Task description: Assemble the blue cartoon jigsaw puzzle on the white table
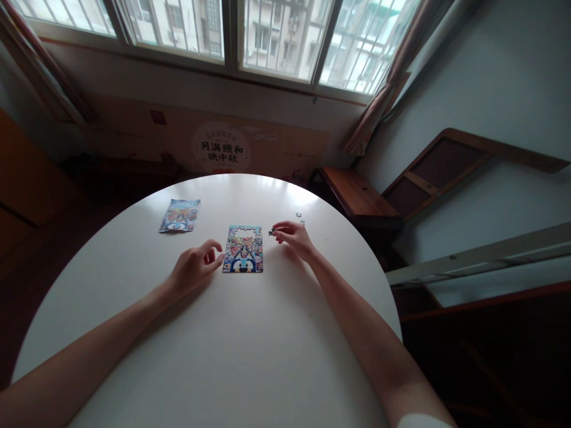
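Observation:
A colourful jigsaw puzzle [244, 252] lies on the white round table, with a gap in its picture near the far edge. My right hand [292, 236] pinches a small puzzle piece [272, 232] just right of the puzzle, apart from it. Beyond that hand lie a few loose pieces [298, 215], partly hidden by it. My left hand [198, 261] rests at the puzzle's left edge, fingers half curled and thumb apart from them, holding nothing that I can see.
A printed picture packet [180, 216] lies at the table's far left. The round table [223, 356] has its curved edge near the window wall. A wooden bench [357, 190] stands beyond the table at the right.

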`<state>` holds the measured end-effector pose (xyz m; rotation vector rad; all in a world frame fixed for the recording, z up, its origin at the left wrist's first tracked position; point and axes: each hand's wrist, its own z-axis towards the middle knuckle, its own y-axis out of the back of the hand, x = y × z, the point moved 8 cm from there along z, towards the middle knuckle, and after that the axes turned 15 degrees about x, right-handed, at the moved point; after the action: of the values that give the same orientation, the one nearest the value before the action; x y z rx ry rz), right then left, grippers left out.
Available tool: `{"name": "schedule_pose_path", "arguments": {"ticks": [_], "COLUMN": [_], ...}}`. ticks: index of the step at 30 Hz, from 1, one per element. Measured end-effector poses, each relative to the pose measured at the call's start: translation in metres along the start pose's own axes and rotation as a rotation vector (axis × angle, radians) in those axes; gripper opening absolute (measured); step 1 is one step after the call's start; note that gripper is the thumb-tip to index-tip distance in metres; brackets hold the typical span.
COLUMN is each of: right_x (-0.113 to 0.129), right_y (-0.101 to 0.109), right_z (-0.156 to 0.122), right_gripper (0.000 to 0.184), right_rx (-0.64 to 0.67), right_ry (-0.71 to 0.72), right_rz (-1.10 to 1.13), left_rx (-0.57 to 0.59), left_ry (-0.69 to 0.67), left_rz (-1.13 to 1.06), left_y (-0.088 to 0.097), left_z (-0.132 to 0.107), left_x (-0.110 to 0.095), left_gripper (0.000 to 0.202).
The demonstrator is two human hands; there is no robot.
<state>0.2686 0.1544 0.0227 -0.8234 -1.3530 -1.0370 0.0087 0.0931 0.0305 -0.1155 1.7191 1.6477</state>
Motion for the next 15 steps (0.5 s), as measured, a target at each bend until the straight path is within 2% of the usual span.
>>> {"name": "schedule_pose_path", "arguments": {"ticks": [4,9,15], "right_x": [-0.013,-0.018,-0.018], "right_y": [-0.005,-0.001,-0.001], "right_z": [-0.001,-0.003,-0.003], "right_gripper": [0.032,0.032,0.032], "right_rx": [-0.074,-0.096,-0.099], "right_ry": [0.011,0.026,0.026], "right_rz": [0.05,0.072,0.066], "left_rx": [0.026,0.023,0.076], "left_ry": [-0.007,-0.008,-0.034], "left_rz": [0.029,0.069,0.084], "left_y": [-0.003,-0.003,-0.006], "left_z": [0.001,0.002,0.002], "left_x": [0.001,0.002,-0.002], "left_gripper": [0.03,0.042,0.037]}}
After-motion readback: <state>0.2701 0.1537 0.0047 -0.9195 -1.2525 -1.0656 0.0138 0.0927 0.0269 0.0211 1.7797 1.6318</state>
